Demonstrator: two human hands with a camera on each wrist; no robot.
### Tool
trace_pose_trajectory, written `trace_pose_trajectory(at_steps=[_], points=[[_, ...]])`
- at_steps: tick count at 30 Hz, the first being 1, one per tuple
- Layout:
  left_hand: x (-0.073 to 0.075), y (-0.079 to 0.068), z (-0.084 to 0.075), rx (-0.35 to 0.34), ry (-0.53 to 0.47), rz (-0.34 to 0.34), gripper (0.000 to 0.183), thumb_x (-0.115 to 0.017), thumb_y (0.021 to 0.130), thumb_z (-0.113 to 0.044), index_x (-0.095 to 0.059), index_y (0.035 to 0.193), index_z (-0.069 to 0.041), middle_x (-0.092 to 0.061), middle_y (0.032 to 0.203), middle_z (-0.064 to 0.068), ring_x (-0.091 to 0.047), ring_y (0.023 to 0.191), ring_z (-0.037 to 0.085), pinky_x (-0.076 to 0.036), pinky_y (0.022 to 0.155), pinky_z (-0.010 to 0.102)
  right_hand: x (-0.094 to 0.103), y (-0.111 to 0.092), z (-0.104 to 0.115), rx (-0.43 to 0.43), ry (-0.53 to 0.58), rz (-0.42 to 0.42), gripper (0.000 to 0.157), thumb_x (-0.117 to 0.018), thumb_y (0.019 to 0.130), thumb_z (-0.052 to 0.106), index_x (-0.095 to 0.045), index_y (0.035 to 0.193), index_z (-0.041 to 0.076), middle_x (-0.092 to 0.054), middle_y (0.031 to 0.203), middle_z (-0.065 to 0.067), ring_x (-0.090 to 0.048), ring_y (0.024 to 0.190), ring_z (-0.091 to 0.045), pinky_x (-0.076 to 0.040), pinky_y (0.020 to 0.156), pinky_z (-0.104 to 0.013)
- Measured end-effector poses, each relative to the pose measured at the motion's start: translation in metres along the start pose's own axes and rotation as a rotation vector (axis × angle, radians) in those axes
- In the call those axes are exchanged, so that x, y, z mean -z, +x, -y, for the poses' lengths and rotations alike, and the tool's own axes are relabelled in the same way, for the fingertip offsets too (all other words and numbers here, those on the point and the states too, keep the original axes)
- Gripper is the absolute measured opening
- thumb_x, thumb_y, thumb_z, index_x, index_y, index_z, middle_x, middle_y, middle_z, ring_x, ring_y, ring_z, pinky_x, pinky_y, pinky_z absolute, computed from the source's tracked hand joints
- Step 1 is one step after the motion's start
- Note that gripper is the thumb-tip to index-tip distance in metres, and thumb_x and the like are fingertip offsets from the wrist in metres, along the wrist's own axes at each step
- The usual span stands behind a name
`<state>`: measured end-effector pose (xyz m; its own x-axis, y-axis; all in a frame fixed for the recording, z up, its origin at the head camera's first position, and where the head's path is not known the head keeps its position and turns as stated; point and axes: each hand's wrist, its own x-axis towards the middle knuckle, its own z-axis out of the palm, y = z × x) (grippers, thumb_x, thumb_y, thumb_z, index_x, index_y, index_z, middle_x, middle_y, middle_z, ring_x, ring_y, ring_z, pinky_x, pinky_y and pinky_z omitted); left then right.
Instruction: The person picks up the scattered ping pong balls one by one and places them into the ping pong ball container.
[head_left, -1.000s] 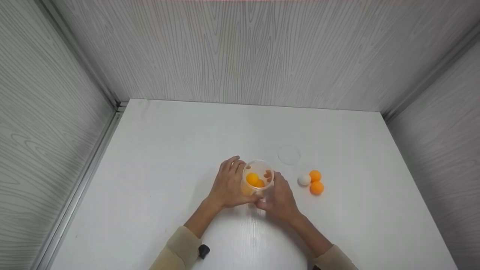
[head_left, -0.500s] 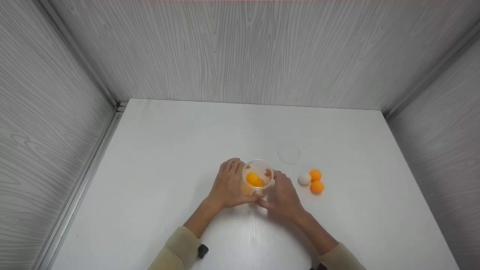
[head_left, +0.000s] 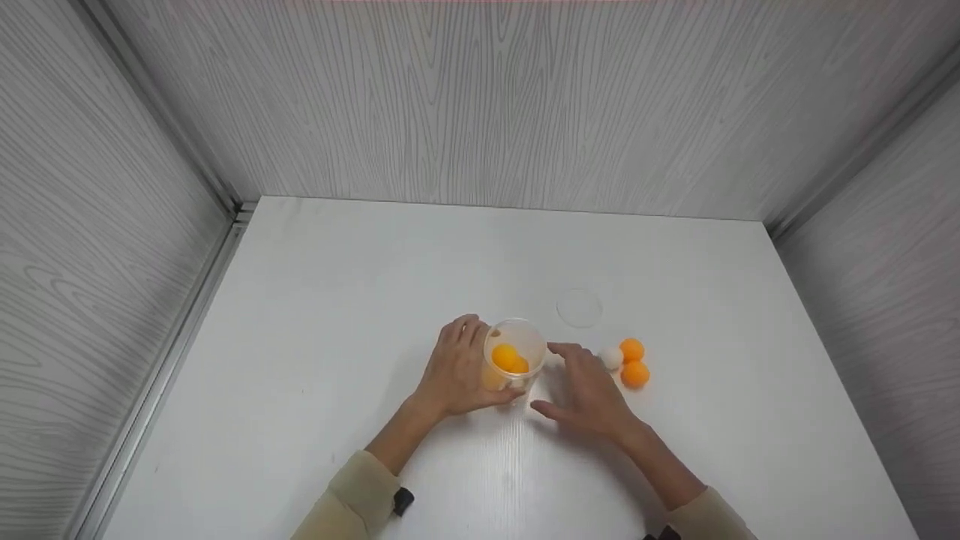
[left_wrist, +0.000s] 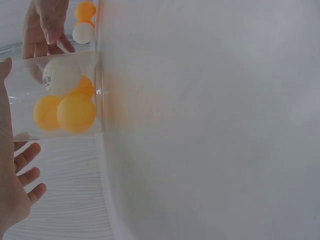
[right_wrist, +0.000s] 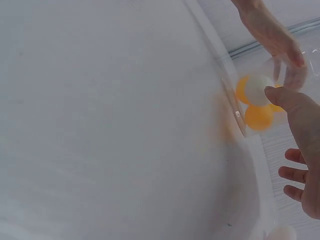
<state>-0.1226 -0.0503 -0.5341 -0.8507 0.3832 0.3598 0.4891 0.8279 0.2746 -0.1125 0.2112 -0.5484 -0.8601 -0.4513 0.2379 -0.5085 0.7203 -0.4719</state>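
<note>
Two beige sleeves [head_left: 343, 496] lie nearest. The left hand [head_left: 452, 375] curls round a clear, round plastic cup [head_left: 531, 339], upright on the white worktop [head_left: 360, 285]. The right hand [head_left: 591, 394] is just beside the cup, thumb and fingers spread apart; whether a fingertip touches it, I cannot tell. Inside are one white ball [left_wrist: 62, 76] and three orange balls [left_wrist: 76, 114]. Past the right hand sit a loose white ball [head_left: 613, 358] and two loose orange balls [head_left: 635, 374]; farther off lies a thin transparent disc [head_left: 578, 308].
</note>
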Motion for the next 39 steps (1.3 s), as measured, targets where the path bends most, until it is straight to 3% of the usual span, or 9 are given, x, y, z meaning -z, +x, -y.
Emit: trace_pose_trajectory(at_steps=[8,17,24,31,39], points=[[0.001,0.000,0.001,0.016,-0.015,0.022,0.090,-0.067,0.079,-0.079,-0.057,0.135,-0.009,-0.064,0.133,0.010,-0.053,0.133,0.028,-0.043,0.121,0.046,0.020,0.000,-0.012,-0.018,-0.115,0.056,0.089,-0.086,0.082,0.050,-0.046,0.152,0.013,-0.057,0.150,-0.011,-0.057,0.136,-0.032,-0.048,0.117,-0.055],[0.002,0.001,0.001,0.033,-0.048,0.049,0.089,-0.067,0.078,-0.078,-0.058,0.133,-0.009,-0.063,0.131,0.009,-0.052,0.133,0.028,-0.043,0.121,0.046,0.047,0.007,-0.031,0.046,-0.162,-0.006,0.081,-0.087,0.083,0.043,-0.052,0.147,0.009,-0.060,0.145,-0.013,-0.057,0.134,-0.035,-0.048,0.113,-0.057],[0.002,0.002,0.001,0.040,-0.078,0.058,0.089,-0.069,0.079,-0.077,-0.057,0.134,-0.009,-0.062,0.131,0.010,-0.052,0.133,0.028,-0.044,0.119,0.047,0.067,0.015,-0.036,0.012,-0.190,-0.009,0.083,-0.089,0.082,0.041,-0.050,0.149,0.010,-0.059,0.145,-0.015,-0.054,0.136,-0.037,-0.046,0.111,-0.060],[0.002,0.002,0.001,0.054,-0.094,0.056,0.089,-0.070,0.077,-0.076,-0.057,0.134,-0.010,-0.062,0.130,0.009,-0.051,0.133,0.028,-0.044,0.119,0.047,0.084,0.025,-0.042,0.026,-0.231,0.024,0.083,-0.086,0.084,0.043,-0.049,0.151,0.009,-0.058,0.145,-0.016,-0.054,0.137,-0.039,-0.044,0.112,-0.062],[0.002,0.002,0.000,0.047,-0.098,0.060,0.089,-0.069,0.077,-0.077,-0.057,0.135,-0.010,-0.062,0.131,0.009,-0.051,0.134,0.029,-0.043,0.120,0.048,0.092,0.022,-0.056,0.006,-0.246,0.095,0.083,-0.083,0.087,0.045,-0.047,0.153,0.010,-0.056,0.147,-0.015,-0.052,0.138,-0.039,-0.043,0.114,-0.062]])
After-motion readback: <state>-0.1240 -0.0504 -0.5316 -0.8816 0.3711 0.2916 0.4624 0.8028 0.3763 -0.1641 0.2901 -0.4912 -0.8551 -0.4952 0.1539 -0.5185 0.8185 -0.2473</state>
